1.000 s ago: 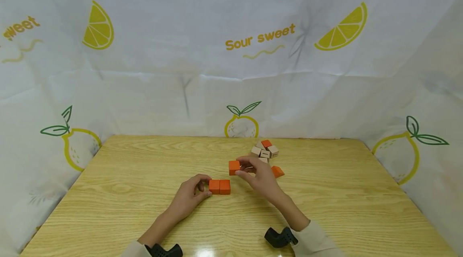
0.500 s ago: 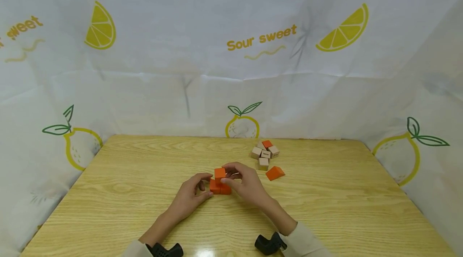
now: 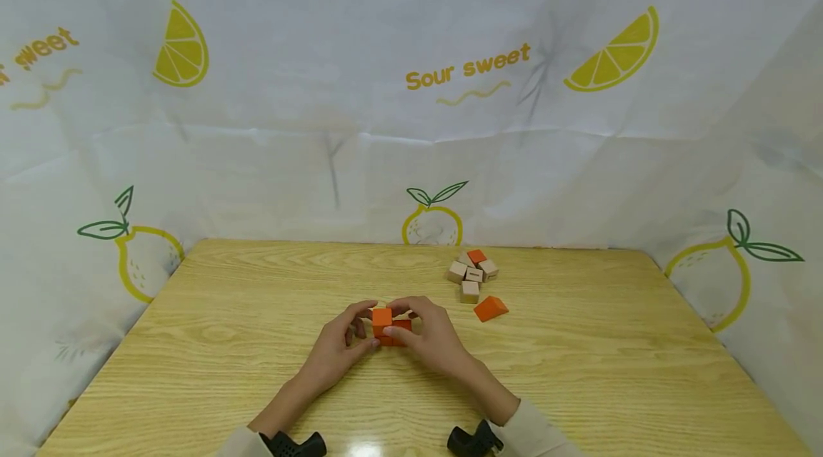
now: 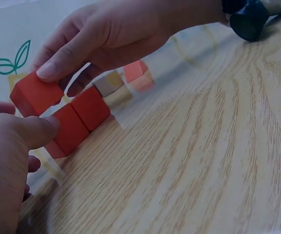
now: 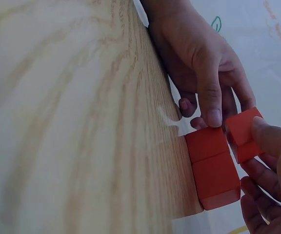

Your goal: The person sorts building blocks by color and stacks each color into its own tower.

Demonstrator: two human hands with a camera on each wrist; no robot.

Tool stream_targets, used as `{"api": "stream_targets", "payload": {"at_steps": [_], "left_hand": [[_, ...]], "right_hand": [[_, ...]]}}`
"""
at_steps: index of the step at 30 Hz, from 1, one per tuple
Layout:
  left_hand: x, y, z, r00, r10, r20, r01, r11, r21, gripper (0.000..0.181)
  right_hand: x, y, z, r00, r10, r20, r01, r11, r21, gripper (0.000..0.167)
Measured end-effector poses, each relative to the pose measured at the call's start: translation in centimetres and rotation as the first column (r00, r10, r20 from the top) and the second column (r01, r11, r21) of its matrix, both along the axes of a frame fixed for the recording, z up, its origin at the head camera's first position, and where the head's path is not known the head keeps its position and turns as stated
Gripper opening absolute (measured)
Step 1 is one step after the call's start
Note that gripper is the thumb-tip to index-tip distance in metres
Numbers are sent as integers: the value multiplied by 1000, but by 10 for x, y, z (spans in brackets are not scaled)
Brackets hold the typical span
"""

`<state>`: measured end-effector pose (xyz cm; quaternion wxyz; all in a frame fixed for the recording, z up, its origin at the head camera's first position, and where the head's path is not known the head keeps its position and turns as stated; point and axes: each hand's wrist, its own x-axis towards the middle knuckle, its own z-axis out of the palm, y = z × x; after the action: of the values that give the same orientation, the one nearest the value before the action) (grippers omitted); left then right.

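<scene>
Two orange cubes stand side by side on the wooden table: a left lower cube [image 4: 70, 130] and a right lower cube [image 5: 216, 181]. My left hand [image 3: 331, 353] pinches the left lower cube, its thumb on the near face and its fingers mostly hidden behind. A third orange cube [image 3: 382, 318] is pinched between thumb and fingers of my right hand [image 3: 434, 339], over the left lower cube. In the right wrist view this upper cube [image 5: 245, 135] looks slightly tilted, with a narrow gap beneath; whether any edge touches is unclear.
Behind and right of the hands lies an orange triangular block [image 3: 491, 308]. Farther back is a loose cluster of several plain wooden blocks [image 3: 470, 291] with an orange block [image 3: 476, 257] among them. A white printed cloth [image 3: 296, 186] closes off the table's back and sides.
My right hand has carried the third cube left and down, from beside the pair to over the left lower cube. My left hand has stayed at the pair, its fingers raised slightly.
</scene>
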<state>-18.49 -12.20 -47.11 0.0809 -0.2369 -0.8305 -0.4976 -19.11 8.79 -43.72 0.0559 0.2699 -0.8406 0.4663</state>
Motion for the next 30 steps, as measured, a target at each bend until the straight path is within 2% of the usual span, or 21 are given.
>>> {"api": "stream_targets", "payload": {"at_steps": [16,30], "left_hand": [[-2,0,-2,997,-7,-81,9,1000,23,55],[-1,-1,-2,998,-21,-63,23,999,25,50]], "right_hand": [[0,1,-3,999,-11,50,12,1000,-5,34],[0,2,-3,998,3,66,-3,1000,-10,34]]}}
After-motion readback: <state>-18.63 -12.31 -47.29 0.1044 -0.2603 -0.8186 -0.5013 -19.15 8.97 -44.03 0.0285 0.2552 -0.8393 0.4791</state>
